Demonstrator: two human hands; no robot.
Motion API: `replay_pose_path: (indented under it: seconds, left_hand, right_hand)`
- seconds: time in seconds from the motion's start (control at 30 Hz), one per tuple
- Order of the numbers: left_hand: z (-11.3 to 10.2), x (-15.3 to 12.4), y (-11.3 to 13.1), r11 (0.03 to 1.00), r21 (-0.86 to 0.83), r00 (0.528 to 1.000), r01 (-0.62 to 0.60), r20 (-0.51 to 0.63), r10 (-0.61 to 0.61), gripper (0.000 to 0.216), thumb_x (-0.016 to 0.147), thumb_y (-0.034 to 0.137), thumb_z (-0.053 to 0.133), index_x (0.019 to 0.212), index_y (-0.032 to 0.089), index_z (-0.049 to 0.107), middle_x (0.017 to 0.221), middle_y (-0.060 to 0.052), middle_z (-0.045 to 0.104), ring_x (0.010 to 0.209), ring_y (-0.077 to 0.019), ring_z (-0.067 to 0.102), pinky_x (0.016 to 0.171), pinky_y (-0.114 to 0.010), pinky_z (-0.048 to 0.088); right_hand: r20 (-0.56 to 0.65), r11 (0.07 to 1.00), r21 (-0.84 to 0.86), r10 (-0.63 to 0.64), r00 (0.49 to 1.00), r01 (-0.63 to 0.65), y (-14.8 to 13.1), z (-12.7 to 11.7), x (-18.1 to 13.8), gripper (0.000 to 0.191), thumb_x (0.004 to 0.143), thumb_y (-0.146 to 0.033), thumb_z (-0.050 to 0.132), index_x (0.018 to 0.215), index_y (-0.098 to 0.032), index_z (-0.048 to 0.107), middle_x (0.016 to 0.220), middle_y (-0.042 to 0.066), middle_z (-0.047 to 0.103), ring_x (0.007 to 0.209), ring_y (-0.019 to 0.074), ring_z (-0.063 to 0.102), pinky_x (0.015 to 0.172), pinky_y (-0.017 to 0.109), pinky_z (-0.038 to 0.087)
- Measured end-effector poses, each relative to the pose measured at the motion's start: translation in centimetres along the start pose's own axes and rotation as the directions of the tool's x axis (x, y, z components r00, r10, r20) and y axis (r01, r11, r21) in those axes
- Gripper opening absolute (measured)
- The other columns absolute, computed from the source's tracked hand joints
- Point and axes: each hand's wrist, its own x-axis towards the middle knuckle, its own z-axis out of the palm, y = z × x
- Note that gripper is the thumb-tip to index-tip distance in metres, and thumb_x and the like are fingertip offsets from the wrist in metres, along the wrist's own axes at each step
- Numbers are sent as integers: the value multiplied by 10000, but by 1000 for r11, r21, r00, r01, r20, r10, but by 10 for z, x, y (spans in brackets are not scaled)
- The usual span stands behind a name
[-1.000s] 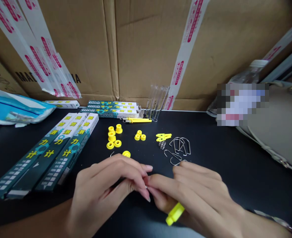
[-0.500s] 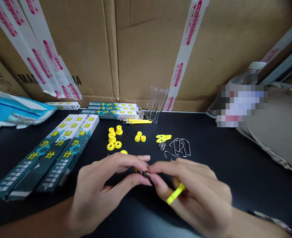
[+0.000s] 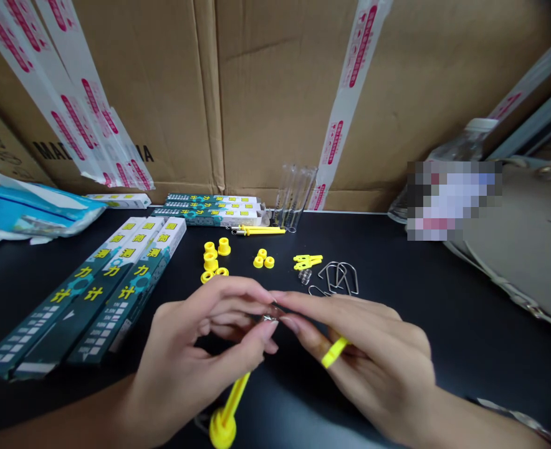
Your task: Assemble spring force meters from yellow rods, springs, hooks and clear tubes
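My left hand (image 3: 196, 362) and my right hand (image 3: 373, 362) meet above the black table, fingertips pinched together on a small metal spring (image 3: 270, 315). A yellow rod with a round end (image 3: 226, 415) hangs down from under my left hand. A yellow plastic strip (image 3: 334, 352) sticks out between the fingers of my right hand. Just beyond the hands lie several yellow caps (image 3: 212, 259), two small yellow rings (image 3: 263, 259), yellow clips with a loose spring (image 3: 307, 263) and a bunch of wire hooks (image 3: 338, 277).
Three long green boxes (image 3: 93, 293) lie at the left, more boxes (image 3: 210, 209) and clear tubes (image 3: 297, 196) at the back by a cardboard wall (image 3: 266, 93). A blue packet (image 3: 27, 209) is far left; a beige bag (image 3: 523, 249) and bottle (image 3: 462, 146) far right.
Both hands have risen slightly and moved away from me. A yellow rod with a round end now shows below my left hand. The yellow strip in my right hand has tilted upward.
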Motion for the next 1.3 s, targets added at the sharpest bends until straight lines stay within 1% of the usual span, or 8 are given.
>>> replay_pose_path:
  seconds: [0.13, 0.27, 0.37, 0.5, 0.8, 0.93, 1.13, 1.3]
  left_hand:
    - [0, 1, -2, 998, 6, 997, 68, 48, -68, 324, 861, 74, 631, 1104, 287, 608, 814, 88, 774, 604, -104, 758, 528, -112, 613]
    - [-3, 3, -3, 991, 129, 996, 33, 76, -43, 326, 919, 124, 577, 1207, 277, 577, 791, 72, 752, 645, -88, 728, 656, -120, 600]
    - [-6, 6, -6, 973, 229, 993, -8, 113, -18, 299, 958, 146, 522, 1222, 273, 583, 921, 43, 765, 816, -99, 747, 772, -130, 586]
    - [-7, 7, -9, 939, 337, 988, -69, 156, 16, 342, 905, 137, 594, 1217, 277, 584, 1066, 43, 764, 959, -119, 742, 890, -166, 566]
    - [-5, 4, -15, 876, 473, 993, -92, 104, 48, 380, 873, 101, 600, 1209, 279, 596, 1078, 49, 767, 934, -135, 752, 906, -219, 578]
    - [-5, 6, -16, 843, 534, 996, -63, 90, 17, 260, 887, 158, 636, 1119, 272, 658, 1064, 39, 770, 933, -158, 754, 875, -232, 590]
    - [-6, 7, -16, 911, 408, 990, 56, 97, -104, 240, 930, 186, 643, 1117, 323, 582, 998, 114, 760, 897, -92, 748, 834, -133, 555]
    - [-6, 3, -20, 933, 357, 984, 53, 138, -109, 292, 946, 133, 606, 1089, 367, 507, 968, 155, 724, 927, -53, 725, 801, -95, 521]
  right_hand:
    - [14, 1000, -17, 1, 1000, 0, 5, -1, 1, 201, 938, -96, 641, 1106, -181, 715, 742, -1, 781, 526, 106, 671, 542, 224, 531]
    - [76, 998, -35, -43, 996, 46, 9, -2, -1, 269, 957, -61, 576, 1171, -179, 688, 792, 11, 790, 552, 100, 673, 553, 229, 522]
    - [98, 984, -145, -92, 991, 106, 13, -3, -2, 204, 966, -94, 587, 1127, -156, 697, 732, 4, 770, 510, 98, 638, 525, 240, 489]
    - [133, 967, -208, -121, 984, 147, 16, -2, -4, 125, 977, -153, 616, 1071, -132, 696, 771, 32, 783, 525, 98, 632, 538, 248, 479]
    - [191, 929, -270, -206, 960, 253, 20, -2, -8, 192, 967, -91, 603, 1145, -84, 673, 623, -15, 633, 518, 106, 528, 512, 255, 401]
    - [213, 918, -292, -209, 954, 267, 23, -2, -9, 207, 972, -83, 585, 1159, -73, 671, 635, -14, 614, 536, 114, 513, 526, 263, 389]
    - [298, 844, -389, -265, 917, 370, 21, -5, -7, 233, 992, -76, 529, 1179, -21, 656, 593, -4, 565, 526, 144, 450, 499, 296, 326]
    - [313, 830, -390, -287, 905, 398, 17, -7, -5, 246, 991, -56, 490, 1166, 3, 652, 587, 13, 570, 533, 159, 433, 493, 307, 315]
